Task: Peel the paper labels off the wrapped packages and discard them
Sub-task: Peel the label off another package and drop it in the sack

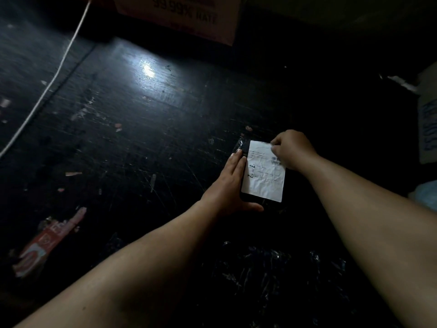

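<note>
A small package wrapped in black plastic [244, 147] lies on the dark floor, right of centre. A white paper label [263, 176] with printed text and a barcode covers most of its top. My left hand [230, 185] lies flat along the package's left side, thumb curled under its near edge, holding it down. My right hand [292, 147] is at the label's far right corner, fingertips pinched on the paper's edge. The label still lies flat on the wrap apart from that corner.
The floor [146, 129] is dark, scratched and littered with small paper scraps. A white cable [50, 82] runs along the left. A red and white wrapper [45, 242] lies at lower left. Crinkled black plastic [272, 268] sits near me. A cardboard box [184, 15] stands at the back.
</note>
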A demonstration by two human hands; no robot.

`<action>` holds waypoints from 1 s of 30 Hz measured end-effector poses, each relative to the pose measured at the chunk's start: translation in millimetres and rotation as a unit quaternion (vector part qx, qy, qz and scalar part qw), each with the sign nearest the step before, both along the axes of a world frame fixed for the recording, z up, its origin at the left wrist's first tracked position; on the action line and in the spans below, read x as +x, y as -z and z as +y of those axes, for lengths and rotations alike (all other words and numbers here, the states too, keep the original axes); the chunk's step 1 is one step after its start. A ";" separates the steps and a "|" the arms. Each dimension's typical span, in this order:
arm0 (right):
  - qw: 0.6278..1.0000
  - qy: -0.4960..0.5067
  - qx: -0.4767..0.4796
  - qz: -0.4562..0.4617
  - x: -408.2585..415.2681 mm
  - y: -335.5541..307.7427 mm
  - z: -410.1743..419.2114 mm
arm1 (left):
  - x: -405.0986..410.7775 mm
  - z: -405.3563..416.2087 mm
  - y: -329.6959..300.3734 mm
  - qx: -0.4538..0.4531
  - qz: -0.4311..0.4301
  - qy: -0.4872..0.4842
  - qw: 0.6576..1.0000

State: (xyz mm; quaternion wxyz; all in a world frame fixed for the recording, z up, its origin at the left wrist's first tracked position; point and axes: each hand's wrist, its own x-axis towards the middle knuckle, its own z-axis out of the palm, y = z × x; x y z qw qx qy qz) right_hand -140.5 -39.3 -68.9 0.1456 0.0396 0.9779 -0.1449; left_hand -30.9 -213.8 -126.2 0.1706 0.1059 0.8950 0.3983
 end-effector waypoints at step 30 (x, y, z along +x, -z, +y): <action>0.992 0.014 -0.079 0.094 10.8 7.8 -13.2 | 1.1 -1.0 2.2 0.008 0.006 -0.008 1.000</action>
